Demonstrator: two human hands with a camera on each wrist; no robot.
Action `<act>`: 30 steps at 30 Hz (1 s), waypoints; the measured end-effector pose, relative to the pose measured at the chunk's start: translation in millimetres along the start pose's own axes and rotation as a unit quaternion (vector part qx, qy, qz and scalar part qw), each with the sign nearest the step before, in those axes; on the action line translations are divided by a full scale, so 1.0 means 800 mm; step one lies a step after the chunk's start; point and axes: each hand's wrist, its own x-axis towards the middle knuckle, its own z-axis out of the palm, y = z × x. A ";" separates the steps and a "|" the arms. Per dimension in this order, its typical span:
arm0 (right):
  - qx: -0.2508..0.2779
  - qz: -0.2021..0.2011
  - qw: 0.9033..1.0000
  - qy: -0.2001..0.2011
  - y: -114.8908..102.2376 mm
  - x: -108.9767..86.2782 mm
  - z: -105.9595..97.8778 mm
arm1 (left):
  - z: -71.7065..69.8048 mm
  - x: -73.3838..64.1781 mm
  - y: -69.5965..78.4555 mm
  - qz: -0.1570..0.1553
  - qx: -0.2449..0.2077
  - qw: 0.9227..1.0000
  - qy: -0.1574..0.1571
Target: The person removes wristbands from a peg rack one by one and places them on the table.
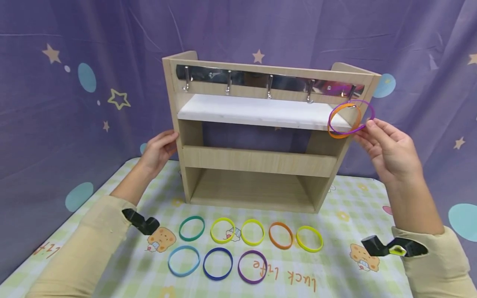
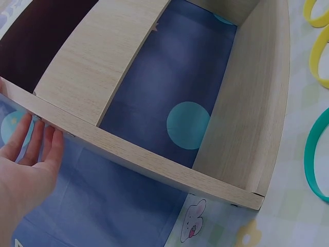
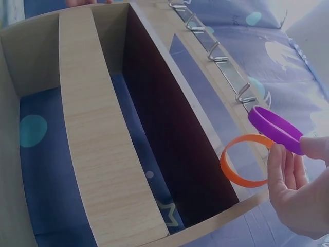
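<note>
My right hand [image 1: 396, 153] pinches a purple silicone wristband [image 1: 374, 111] between thumb and fingers at the rightmost hook [image 1: 351, 92] of a small wooden shelf [image 1: 257, 159]. An orange wristband [image 1: 331, 120] overlaps it there; in the right wrist view this orange band [image 3: 226, 167] lies against the fingertips. Whether either band sits on the hook cannot be told, as that hook is hidden in the right wrist view. On the other side, my left hand [image 1: 158, 153] touches the shelf's left side panel. Its fingers [image 2: 38, 139] rest nearly straight against the panel's outer face in the left wrist view.
Other hooks, such as the middle one [image 1: 270, 86], line a shiny metal strip. Before the shelf, several wristbands lie in two rows on the checked tablecloth [image 1: 141, 269], including a green one [image 1: 180, 231] and a dark blue one [image 1: 205, 269]. A purple curtain [image 1: 231, 29] hangs behind.
</note>
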 end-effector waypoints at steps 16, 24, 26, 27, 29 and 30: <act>-0.076 0.016 0.992 -0.099 0.026 -0.032 -0.018 | 0.006 0.001 0.001 -0.024 0.027 0.999 -0.007; -0.115 0.057 0.985 -0.115 0.046 -0.044 -0.031 | 0.006 0.001 0.002 -0.023 0.024 0.999 -0.002; -0.134 0.074 0.982 -0.114 0.051 -0.045 -0.032 | 0.006 -0.001 0.002 -0.020 0.024 1.000 0.002; -0.148 0.083 0.979 -0.113 0.053 -0.046 -0.032 | 0.005 -0.002 0.003 -0.018 0.023 1.000 0.004; -0.173 0.100 0.974 -0.111 0.058 -0.047 -0.034 | 0.004 -0.003 0.003 -0.015 0.023 1.000 0.007; -0.181 0.109 0.971 -0.109 0.061 -0.048 -0.035 | 0.003 -0.003 0.003 -0.013 0.024 1.000 0.008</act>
